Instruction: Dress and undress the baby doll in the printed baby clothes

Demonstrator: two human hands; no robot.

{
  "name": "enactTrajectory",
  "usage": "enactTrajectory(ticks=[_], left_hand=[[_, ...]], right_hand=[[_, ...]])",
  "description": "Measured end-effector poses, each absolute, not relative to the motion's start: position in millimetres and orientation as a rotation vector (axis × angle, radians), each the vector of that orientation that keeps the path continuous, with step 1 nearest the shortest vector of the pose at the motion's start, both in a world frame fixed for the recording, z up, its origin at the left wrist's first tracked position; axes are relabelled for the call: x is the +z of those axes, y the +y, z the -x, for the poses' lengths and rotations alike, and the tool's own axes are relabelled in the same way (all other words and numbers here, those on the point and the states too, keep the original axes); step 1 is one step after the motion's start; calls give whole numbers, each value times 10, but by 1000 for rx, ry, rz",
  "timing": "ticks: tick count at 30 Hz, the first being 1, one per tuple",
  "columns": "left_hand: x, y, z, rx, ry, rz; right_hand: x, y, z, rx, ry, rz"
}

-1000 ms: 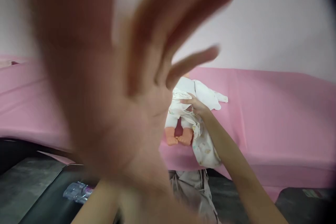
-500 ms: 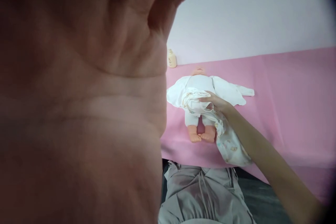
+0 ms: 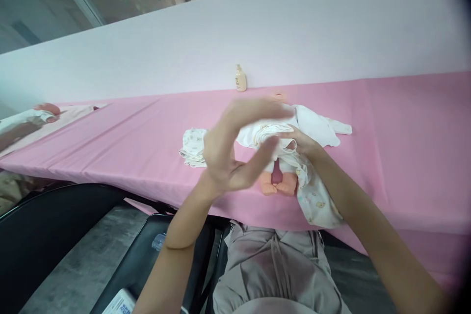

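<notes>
A baby doll (image 3: 279, 181) in white clothes lies on its back on the pink table cover (image 3: 386, 147), feet towards me. My right hand (image 3: 300, 143) rests on the doll's middle, fingers closed on a bunched printed garment (image 3: 316, 196) that trails over the table edge. In the air just left of the doll, my left hand (image 3: 235, 149) is blurred by motion, its fingers stretched out and holding nothing.
A folded printed cloth (image 3: 193, 146) lies left of the doll. A small cream bottle (image 3: 240, 78) stands at the back against the white wall. Another doll (image 3: 33, 115) lies at the far left. Black chairs (image 3: 55, 225) stand below the table edge.
My left hand has dropped away from the camera, where it filled the view, down to beside the doll. My right hand has stayed on the garment.
</notes>
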State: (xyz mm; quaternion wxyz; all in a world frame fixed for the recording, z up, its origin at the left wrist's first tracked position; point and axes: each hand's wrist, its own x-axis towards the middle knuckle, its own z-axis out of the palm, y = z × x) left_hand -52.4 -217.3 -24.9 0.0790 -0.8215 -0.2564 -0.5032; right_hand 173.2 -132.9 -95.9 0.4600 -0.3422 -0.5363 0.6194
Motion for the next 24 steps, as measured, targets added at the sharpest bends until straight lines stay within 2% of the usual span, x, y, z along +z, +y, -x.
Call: enactTrajectory(ticks=[3,6,12,15,19,21,24], left_hand=[[-698,-1906,548,-1215,-493,2667],[-1101,-1583,577,-984,-433,2824],[-1293,-1284,499,-951,-324,3084],[-1305,-1212,391,-1334,-452,3094],[-1322,-1004,203,-2146,-1050,2527],[-1309,-884,110,-2330,-1266,2278],[-1309,-791,11,-2422,-1502,2108]], right_hand=[[-1032,-1254,-1741,1615,-1208,743],[-1099,-1188,-1766,1598,-1051,768],[-1133,-1072,-1775,1574,-986,704],[-1113,-1027,-1773,1549,-989,702],[-1068,-1051,-1807,1507,-1050,740],[-1036,-1122,-1840,1535,-1121,767],[-970,-1271,-1880,1637,-1258,802]])
